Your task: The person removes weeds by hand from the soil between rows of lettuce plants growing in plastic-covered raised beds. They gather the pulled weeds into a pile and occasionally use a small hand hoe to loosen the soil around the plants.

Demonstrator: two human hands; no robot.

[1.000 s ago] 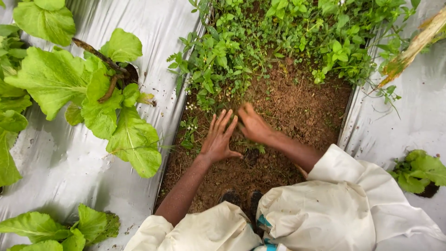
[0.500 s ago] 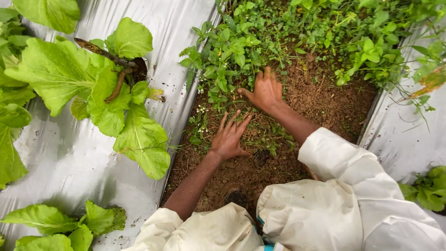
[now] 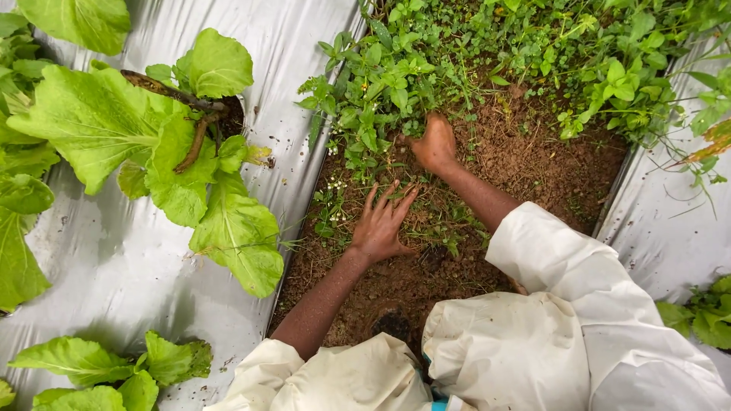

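Note:
My left hand (image 3: 381, 224) lies flat on the brown soil (image 3: 525, 164) with its fingers spread, resting on a few loose pulled weeds. My right hand (image 3: 434, 144) reaches farther up the furrow, its fingers curled shut around the base of the small green weeds (image 3: 373, 84) at the edge of the weed patch. Both arms come out of rolled-up cream sleeves (image 3: 548, 251). The fingertips of the right hand are hidden among the stems.
Silver plastic mulch (image 3: 129, 266) covers the beds on both sides of the furrow. Large leafy green plants (image 3: 160, 144) grow through holes on the left; a smaller one (image 3: 704, 312) sits at the right. Dense weeds (image 3: 548, 46) fill the furrow's far end.
My right hand moved up from beside the left hand to the weed patch and curled shut on the weeds. The left hand stayed flat on the soil. The view shifted slightly forward.

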